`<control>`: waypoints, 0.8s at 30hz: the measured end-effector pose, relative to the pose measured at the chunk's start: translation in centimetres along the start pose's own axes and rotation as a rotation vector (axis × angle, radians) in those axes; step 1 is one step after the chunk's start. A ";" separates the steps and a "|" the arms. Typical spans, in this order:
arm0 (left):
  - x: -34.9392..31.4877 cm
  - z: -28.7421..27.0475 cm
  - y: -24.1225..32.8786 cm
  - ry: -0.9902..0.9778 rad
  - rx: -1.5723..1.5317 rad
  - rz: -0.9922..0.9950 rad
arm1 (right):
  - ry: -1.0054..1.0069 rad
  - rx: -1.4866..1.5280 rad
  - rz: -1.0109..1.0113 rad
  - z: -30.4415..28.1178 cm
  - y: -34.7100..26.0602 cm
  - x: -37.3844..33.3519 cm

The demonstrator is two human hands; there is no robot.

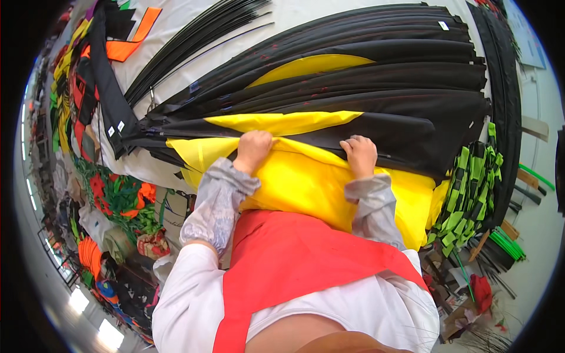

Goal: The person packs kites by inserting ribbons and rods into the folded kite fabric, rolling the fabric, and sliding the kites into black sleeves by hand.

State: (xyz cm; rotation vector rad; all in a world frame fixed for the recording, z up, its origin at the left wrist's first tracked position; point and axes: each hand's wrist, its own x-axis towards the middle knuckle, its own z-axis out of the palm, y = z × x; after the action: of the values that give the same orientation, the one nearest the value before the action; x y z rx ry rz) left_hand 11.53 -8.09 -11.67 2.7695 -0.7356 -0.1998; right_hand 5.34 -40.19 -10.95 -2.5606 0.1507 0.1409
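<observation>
The yellow fabric panel [300, 185] lies along the near side of the black fabric stack [359, 79] on the table [182, 15]; the work looks partway, its folded edge not yet flat. The left hand's [254, 151] fingers pinch that edge; the right hand's [360, 156] curl where yellow meets black, their grip unclear. No container is distinguishable.

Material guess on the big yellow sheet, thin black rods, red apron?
Yellow sheet: probably thin synthetic fabric, smooth, slight sheen; soft folds, bright highlights.
Black rods: perhaps plastic or fibreglass, finish unclear; slim, gently curved, though fisheye bends lines. Metal not ruled out.
Red apron: cloth, fairly matte; soft creases, fibre unclear.
</observation>
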 end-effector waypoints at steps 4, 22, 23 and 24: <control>4.2 -1.5 0.3 -0.307 0.017 -0.288 | 0.278 -0.080 -0.437 -1.0 -4.5 -2.7; 6.7 1.1 3.4 -0.368 0.029 -0.216 | 0.160 -0.300 -0.032 -7.5 9.2 0.9; 7.0 0.6 3.3 -0.434 -0.026 -0.295 | 0.064 -0.198 -0.225 -6.6 5.5 1.6; 7.3 0.7 3.3 -0.421 -0.024 -0.318 | -0.041 -0.209 -0.350 -5.1 2.3 2.1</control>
State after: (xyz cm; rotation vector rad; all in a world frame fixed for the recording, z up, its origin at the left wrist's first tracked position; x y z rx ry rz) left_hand 16.13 -14.70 -11.84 2.8351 -0.3655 -0.8675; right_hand 7.45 -45.03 -8.15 -2.7417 -0.3436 0.0785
